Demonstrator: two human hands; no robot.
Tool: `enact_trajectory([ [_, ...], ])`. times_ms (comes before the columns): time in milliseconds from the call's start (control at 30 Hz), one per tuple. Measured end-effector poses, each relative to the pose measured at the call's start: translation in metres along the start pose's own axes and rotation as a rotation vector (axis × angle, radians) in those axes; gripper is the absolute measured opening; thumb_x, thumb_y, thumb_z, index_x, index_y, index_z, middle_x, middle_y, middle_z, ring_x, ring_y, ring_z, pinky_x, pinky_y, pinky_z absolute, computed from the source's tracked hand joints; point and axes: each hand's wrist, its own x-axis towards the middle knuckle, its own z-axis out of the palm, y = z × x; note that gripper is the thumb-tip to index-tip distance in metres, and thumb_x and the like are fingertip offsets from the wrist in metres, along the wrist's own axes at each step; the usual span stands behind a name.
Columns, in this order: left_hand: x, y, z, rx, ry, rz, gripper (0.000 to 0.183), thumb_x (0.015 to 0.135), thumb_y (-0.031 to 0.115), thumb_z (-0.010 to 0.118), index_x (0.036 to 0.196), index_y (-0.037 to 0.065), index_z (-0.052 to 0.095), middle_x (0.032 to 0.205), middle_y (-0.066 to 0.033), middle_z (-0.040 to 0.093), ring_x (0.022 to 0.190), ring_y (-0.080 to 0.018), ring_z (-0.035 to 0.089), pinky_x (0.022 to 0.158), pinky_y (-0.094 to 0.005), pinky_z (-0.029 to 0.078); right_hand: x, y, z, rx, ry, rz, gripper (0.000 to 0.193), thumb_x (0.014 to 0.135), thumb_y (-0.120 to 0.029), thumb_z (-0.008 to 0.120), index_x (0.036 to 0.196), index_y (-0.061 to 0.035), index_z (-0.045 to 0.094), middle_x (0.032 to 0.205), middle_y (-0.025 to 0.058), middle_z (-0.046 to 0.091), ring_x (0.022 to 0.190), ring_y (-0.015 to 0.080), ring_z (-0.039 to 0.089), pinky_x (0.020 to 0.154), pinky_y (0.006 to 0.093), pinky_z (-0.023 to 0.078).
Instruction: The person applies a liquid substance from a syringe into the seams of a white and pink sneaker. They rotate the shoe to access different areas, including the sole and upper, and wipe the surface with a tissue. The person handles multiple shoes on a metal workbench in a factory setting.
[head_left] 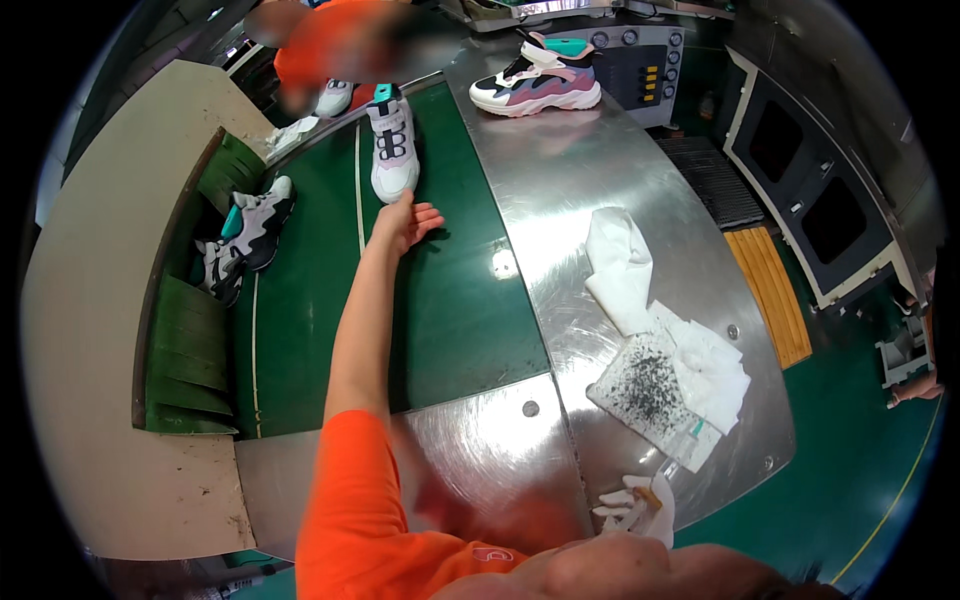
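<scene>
My bare left hand reaches out over the green conveyor belt. Its fingers stretch to the right, and its thumb is at the toe of a white high-top sneaker with black straps and a teal lining. Low on the right, my right hand wears a white glove. It holds a slim, clear tool with a teal part near its far end; its exact kind is unclear. The tool reaches over a white cloth pad covered with black smudges.
Crumpled white cloth lies on the steel table. A pink-and-white sneaker stands at its far end. More sneakers come past green flaps at left. Across the belt is a person in orange. A control panel stands beyond.
</scene>
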Motion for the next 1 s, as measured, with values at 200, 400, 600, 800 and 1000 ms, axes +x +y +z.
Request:
enact_trajectory([
  [200, -0.006, 0.049, 0.093, 0.056, -0.245, 0.304, 0.032, 0.102, 0.030, 0.048, 0.106, -0.002, 0.053, 0.100, -0.0180, 0.066, 0.090, -0.0324, 0.069, 0.076, -0.0396, 0.059, 0.029, 0.051, -0.027, -0.427, -0.093, -0.784, 0.078, 0.071, -0.005, 0.080, 0.138, -0.0046, 0.039, 0.103, 0.0144, 0.053, 0.062, 0.0124, 0.048, 0.058, 0.0276, 0.047],
  [400, 0.063, 0.069, 0.161, -0.285, -0.194, 0.362, 0.072, 0.099, 0.031, 0.054, 0.145, -0.008, 0.014, 0.141, -0.0323, 0.033, 0.133, -0.0417, 0.040, 0.108, -0.0522, 0.040, 0.039, 0.055, -0.039, -0.419, -0.183, -0.981, 0.079, 0.072, 0.001, 0.075, 0.139, -0.0036, 0.035, 0.111, 0.0180, 0.052, 0.071, 0.0169, 0.052, 0.061, 0.0297, 0.050],
  [600, 0.087, 0.064, 0.180, -0.500, -0.582, 0.511, 0.080, 0.100, 0.032, 0.048, 0.151, -0.003, -0.002, 0.156, -0.0324, 0.003, 0.145, -0.0439, 0.019, 0.115, -0.0590, 0.023, 0.043, 0.058, -0.043, -0.386, -0.215, -1.042, 0.079, 0.072, 0.008, 0.070, 0.141, -0.0025, 0.032, 0.119, 0.0216, 0.051, 0.080, 0.0215, 0.057, 0.064, 0.0318, 0.052],
  [800, 0.091, 0.060, 0.173, -0.872, -0.424, 0.244, 0.094, 0.092, 0.050, 0.061, 0.146, -0.004, 0.005, 0.125, -0.0257, 0.041, 0.121, -0.0404, 0.047, 0.096, -0.0582, 0.047, 0.040, 0.065, -0.044, -0.403, -0.250, -1.101, 0.081, 0.073, 0.015, 0.065, 0.143, -0.0015, 0.028, 0.126, 0.0252, 0.051, 0.090, 0.0261, 0.061, 0.066, 0.0339, 0.054],
  [1000, 0.038, 0.066, 0.219, -0.109, -0.413, 0.244, 0.066, 0.096, 0.056, 0.050, 0.131, 0.001, 0.046, 0.104, -0.0191, 0.056, 0.089, -0.0414, 0.067, 0.073, -0.0533, 0.061, 0.029, 0.068, -0.040, -0.457, -0.158, -1.020, 0.086, 0.073, 0.013, 0.070, 0.145, -0.0040, 0.026, 0.129, 0.0241, 0.051, 0.088, 0.0245, 0.062, 0.065, 0.0324, 0.053],
])
